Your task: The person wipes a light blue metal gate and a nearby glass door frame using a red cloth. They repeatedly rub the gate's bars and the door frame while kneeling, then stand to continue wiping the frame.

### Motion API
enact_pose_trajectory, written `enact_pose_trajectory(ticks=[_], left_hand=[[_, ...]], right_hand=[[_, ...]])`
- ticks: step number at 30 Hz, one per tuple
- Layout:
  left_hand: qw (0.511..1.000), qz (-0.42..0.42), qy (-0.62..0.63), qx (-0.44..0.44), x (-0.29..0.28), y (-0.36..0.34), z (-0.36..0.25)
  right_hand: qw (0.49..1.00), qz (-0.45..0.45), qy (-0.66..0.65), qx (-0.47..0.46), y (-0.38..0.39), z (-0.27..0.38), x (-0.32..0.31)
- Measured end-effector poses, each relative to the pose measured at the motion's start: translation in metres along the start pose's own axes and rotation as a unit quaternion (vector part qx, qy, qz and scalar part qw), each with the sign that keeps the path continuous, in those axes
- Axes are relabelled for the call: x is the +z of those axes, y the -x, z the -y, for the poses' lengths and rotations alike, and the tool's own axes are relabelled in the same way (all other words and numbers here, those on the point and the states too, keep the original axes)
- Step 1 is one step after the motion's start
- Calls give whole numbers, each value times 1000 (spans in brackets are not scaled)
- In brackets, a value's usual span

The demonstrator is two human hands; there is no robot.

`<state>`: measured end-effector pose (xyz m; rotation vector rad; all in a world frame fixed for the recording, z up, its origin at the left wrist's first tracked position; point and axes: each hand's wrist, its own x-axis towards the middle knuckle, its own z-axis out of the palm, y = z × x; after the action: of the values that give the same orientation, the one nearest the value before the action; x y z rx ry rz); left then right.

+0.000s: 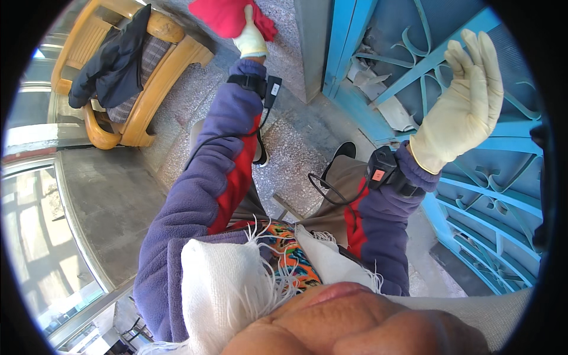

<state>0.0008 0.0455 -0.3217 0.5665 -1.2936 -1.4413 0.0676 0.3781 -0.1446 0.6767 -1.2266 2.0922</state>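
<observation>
In a cream glove, my left hand (251,40) is stretched far out at the top, with a bright red cloth (218,16) bunched under it. One finger lies along the cloth; the others are mostly hidden in its folds. At the right my right hand (467,100), gloved in pale cream, is raised with its fingers extended and nothing in it. It is in front of a blue metal door (438,65) with curled scrollwork bars and panes behind them; I cannot tell whether it touches.
A wooden bench (139,121) with a checked cushion and a dark jacket (115,71) stands at the upper left. A grey pillar (316,47) rises beside the door. Below is speckled stone floor (290,157). A window (50,219) is at the left. Cables run along my forearms.
</observation>
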Motion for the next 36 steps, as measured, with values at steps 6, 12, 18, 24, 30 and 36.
enact_pose_trajectory(ticks=[6, 12, 18, 24, 30, 36], left_hand=[[894, 34, 157, -419, -51, 94, 108], [891, 8, 161, -424, -38, 118, 51], [986, 104, 127, -32, -7, 92, -79], [998, 48, 15, 38, 25, -6, -127], [962, 118, 241, -43, 17, -106, -67], [936, 173, 202, -232, -37, -89, 96]], right_hand=[[1000, 0, 15, 0, 2, -4, 11], [1000, 24, 11, 8, 5, -9, 23], [999, 30, 1, 13, 2, -12, 15], [998, 57, 39, 7, 4, -21, 14], [996, 47, 18, 78, 5, -21, 21], [998, 37, 12, 53, 17, -33, 38]])
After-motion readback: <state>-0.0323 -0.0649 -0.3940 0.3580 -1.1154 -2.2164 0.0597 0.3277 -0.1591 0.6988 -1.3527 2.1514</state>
